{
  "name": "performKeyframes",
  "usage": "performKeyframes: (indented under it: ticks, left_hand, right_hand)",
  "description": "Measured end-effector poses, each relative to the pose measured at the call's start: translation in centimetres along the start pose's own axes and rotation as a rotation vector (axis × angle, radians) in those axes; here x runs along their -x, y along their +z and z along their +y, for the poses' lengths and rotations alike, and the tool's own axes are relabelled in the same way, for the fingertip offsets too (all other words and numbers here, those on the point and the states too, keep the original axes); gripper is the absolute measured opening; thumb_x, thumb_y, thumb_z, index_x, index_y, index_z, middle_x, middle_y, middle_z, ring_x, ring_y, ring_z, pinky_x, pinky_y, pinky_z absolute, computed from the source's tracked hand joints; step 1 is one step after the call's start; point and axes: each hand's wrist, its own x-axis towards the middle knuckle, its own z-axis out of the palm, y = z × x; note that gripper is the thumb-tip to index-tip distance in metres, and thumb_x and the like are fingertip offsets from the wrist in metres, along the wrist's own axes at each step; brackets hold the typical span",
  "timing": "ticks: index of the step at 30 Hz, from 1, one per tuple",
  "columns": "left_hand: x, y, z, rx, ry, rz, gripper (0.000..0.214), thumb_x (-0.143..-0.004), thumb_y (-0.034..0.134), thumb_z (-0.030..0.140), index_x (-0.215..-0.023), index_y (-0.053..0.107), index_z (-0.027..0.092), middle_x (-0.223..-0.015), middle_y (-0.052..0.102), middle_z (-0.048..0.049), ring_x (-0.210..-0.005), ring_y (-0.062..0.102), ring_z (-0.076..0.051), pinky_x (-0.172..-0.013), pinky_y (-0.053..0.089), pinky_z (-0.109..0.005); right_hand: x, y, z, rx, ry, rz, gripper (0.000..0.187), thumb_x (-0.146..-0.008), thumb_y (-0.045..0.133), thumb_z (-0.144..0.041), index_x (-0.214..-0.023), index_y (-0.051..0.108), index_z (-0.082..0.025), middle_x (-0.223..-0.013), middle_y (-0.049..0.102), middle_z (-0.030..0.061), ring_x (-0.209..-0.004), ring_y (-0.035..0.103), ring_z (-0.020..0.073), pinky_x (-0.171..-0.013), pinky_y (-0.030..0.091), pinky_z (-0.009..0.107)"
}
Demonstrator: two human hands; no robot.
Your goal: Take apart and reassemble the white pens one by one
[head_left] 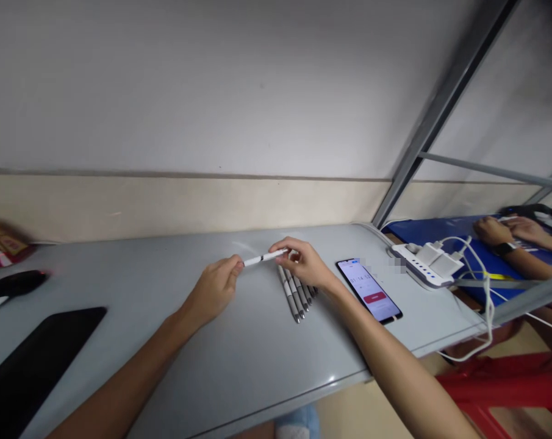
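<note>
I hold a white pen (263, 258) level above the grey table (239, 353), one end in each hand. My left hand (215, 289) pinches its left end with closed fingers. My right hand (303, 263) pinches the right end between thumb and fingertips. Just below my right hand, several white and silver pens (294, 297) lie side by side on the table, tips toward me.
A phone (368, 289) with a lit screen lies right of the pens. A white power strip (429, 264) with chargers and cables sits at the table's right end. A black mouse (13, 283) and black pad (33, 360) lie at left. Another person's hands (508, 231) rest on a blue surface at far right.
</note>
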Motion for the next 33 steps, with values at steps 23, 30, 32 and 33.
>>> performKeyframes:
  ticks: [23, 30, 32, 33]
  left_hand:
    - [0.04, 0.05, 0.31, -0.074, 0.117, -0.05, 0.028, -0.098, 0.033, 0.036, -0.101, 0.056, 0.021, -0.091, 0.062, -0.004, -0.084, 0.055, -0.02, -0.076, 0.042, -0.033]
    - [0.1, 0.39, -0.19, -0.154, 0.152, -0.073, 0.031, -0.099, 0.028, 0.032, -0.091, 0.055, 0.02, -0.085, 0.059, -0.0035, -0.083, 0.053, -0.02, -0.075, 0.04, -0.033]
    - [0.12, 0.53, -0.29, -0.179, 0.168, -0.071, 0.033, -0.099, 0.027, 0.03, -0.086, 0.055, 0.02, -0.082, 0.058, -0.0032, -0.081, 0.052, -0.019, -0.073, 0.039, -0.032]
    - [0.12, 0.58, -0.32, -0.184, 0.167, -0.07, 0.033, -0.099, 0.027, 0.03, -0.084, 0.055, 0.02, -0.08, 0.058, -0.003, -0.079, 0.052, -0.019, -0.071, 0.039, -0.032]
  right_hand:
    - [0.17, 0.2, 1.17, 0.069, 0.113, -0.124, 0.019, -0.088, 0.053, -0.028, -0.082, 0.066, -0.016, -0.072, 0.062, 0.0015, -0.064, 0.053, 0.012, -0.061, 0.04, 0.024]
    - [0.28, 0.58, 0.53, 0.124, 0.052, -0.111, 0.015, -0.086, 0.059, -0.022, -0.095, 0.069, -0.018, -0.086, 0.068, 0.004, -0.076, 0.058, 0.014, -0.07, 0.044, 0.026]
    - [0.28, 0.59, 0.5, 0.178, 0.032, -0.121, 0.013, -0.086, 0.059, -0.019, -0.092, 0.071, -0.018, -0.085, 0.068, 0.0044, -0.076, 0.058, 0.014, -0.069, 0.043, 0.026]
    - [0.27, 0.58, 0.53, 0.204, 0.009, -0.112, 0.012, -0.083, 0.061, -0.015, -0.091, 0.071, -0.018, -0.086, 0.068, 0.0044, -0.076, 0.058, 0.014, -0.068, 0.043, 0.026]
